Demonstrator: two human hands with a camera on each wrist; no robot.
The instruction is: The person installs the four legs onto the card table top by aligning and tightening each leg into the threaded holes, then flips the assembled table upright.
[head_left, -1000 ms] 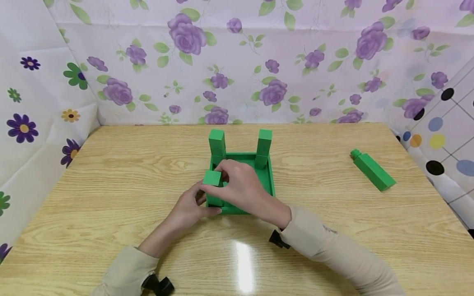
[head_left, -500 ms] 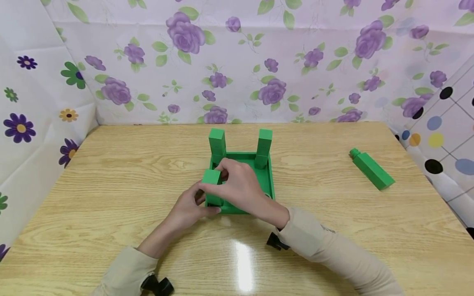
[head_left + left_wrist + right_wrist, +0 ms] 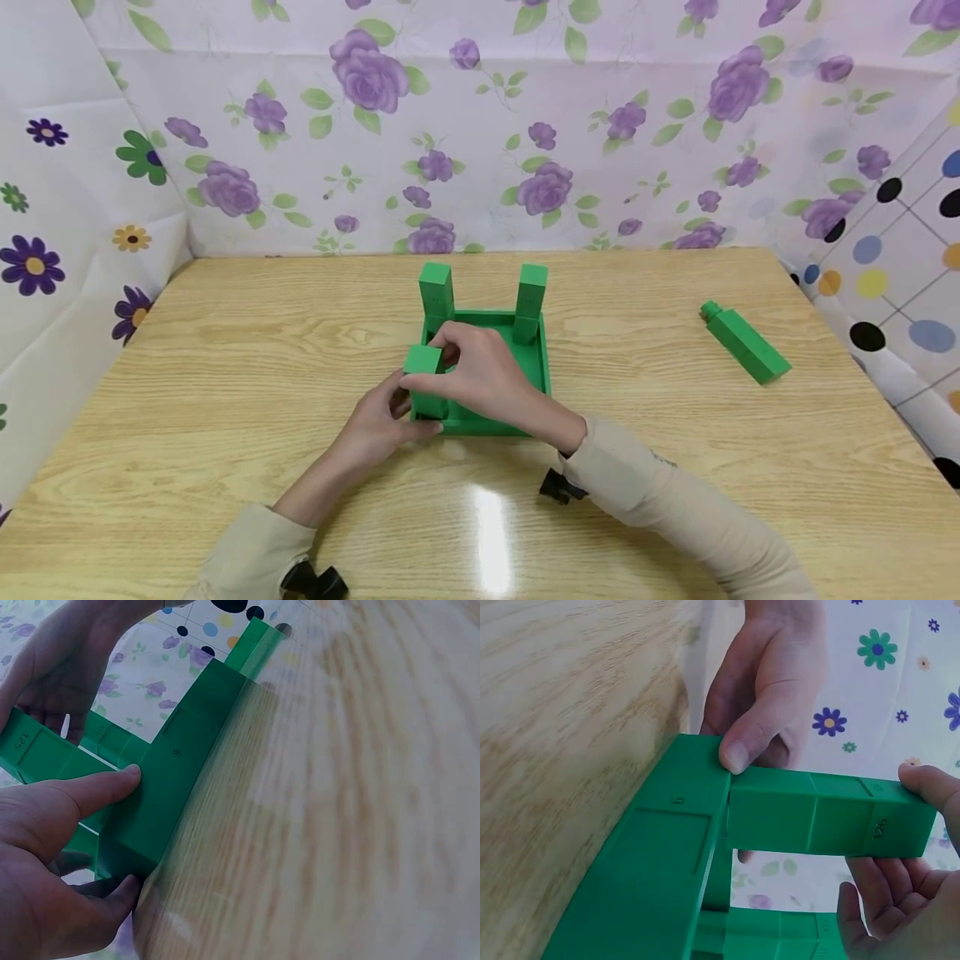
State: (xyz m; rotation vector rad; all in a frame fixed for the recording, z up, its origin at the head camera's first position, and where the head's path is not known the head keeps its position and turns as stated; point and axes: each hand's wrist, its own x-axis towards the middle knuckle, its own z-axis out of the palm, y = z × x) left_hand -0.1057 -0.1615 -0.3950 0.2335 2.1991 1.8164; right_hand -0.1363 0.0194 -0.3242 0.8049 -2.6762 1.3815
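Observation:
A green square tray (image 3: pixel 480 428) with raised walls lies on the table, and square green posts stand at its corners. My left hand (image 3: pixel 378 425) grips the near left corner, its thumb (image 3: pixel 105 791) on the outer wall in the left wrist view. At that same corner, my right hand (image 3: pixel 491 379) pinches the top of the near left post (image 3: pixel 424 360) between thumb and fingers. In the right wrist view this post (image 3: pixel 847 814) meets the tray (image 3: pixel 652 832) close by the left thumb. The far left post (image 3: pixel 437 292) and far right post (image 3: pixel 531 293) stand upright.
A loose green post (image 3: pixel 747 346) with a threaded end lies on the wooden table (image 3: pixel 247 350) to the right. Flowered cloth (image 3: pixel 480 150) hangs behind the table, and patterned sheets close in both sides. Black cameras (image 3: pixel 562 486) are strapped at the wrists.
The head view has shifted slightly, so everything sits a little further left. Both hands keep their holds on the tray corner and the near left post.

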